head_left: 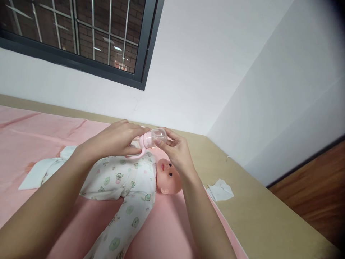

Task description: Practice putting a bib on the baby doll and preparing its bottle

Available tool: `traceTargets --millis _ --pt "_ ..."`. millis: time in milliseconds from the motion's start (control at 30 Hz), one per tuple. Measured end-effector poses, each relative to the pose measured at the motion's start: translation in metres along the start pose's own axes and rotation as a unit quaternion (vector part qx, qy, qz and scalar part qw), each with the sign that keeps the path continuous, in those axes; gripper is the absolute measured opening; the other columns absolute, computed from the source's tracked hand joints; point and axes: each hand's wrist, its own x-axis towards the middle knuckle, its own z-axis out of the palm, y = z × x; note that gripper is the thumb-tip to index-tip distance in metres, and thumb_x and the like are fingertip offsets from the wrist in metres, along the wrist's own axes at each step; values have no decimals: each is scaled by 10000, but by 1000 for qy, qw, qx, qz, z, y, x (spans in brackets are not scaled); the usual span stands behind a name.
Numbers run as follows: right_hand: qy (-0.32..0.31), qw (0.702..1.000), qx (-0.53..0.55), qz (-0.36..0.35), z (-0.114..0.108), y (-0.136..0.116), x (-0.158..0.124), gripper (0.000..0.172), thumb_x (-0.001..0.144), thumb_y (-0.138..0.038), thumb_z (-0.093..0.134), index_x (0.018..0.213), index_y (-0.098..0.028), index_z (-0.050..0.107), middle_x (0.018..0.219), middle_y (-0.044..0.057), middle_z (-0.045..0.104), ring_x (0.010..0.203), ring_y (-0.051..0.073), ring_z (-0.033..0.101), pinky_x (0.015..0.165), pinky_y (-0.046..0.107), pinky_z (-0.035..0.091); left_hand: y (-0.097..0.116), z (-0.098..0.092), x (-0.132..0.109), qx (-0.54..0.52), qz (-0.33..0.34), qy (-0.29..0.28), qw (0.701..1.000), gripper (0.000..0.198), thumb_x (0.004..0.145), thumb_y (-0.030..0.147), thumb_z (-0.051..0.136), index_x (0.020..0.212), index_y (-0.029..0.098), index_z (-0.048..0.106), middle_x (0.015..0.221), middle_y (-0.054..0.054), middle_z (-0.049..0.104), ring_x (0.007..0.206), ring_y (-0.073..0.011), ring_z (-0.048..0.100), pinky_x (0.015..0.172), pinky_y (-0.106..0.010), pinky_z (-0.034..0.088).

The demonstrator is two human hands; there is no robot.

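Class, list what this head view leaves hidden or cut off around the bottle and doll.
All in the head view:
Bottle: body hidden under left hand; contents unreadable.
Doll: one sleeve cut by the bottom edge, lower body partly behind the left forearm.
Right hand: covers part of the clear cap.

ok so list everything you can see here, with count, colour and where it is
baby bottle: one, pink with clear cap, held above the doll's chest
doll: one, white romper with green print, lying face up on the sheet
sheet: one, pink, spread over the platform
white cloth: one, white, on the sheet at the doll's far end
tissue: one, white, on the bare platform beside the doll's head
platform: one, beige, along the walls
window: one, dark frame with bars, upper left
floor: brown wood, far right
left hand: one, grip around the bottle
right hand: one, fingertips on the clear cap
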Motion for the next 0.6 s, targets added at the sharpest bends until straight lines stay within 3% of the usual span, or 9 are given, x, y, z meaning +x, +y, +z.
traceTargets --millis 233,367,600 --pt "19 1000 6 -4 2 3 2 413 678 -441 787 999 -201 688 1020 36 691 929 184 645 807 292 530 -2 2 2 -14 -21 -8 1000 138 804 267 500 887 207 593 792 9 650 709 -174 581 692 -284 352" --pt "38 999 4 -12 1 8 5 447 682 -442 784 1035 -195 667 1054 52 692 943 185 657 824 303 535 0 1 2 -24 -39 -9 999 215 779 276 500 950 216 616 799 5 651 741 -185 586 673 -276 350" --pt "216 972 -48 -76 -26 11 13 484 726 -499 717 1075 -189 590 1156 86 650 1034 186 641 893 339 529 -14 4 0 -10 -118 -38 992 355 726 316 523 1052 208 612 852 -26 668 775 -222 601 621 -277 345"
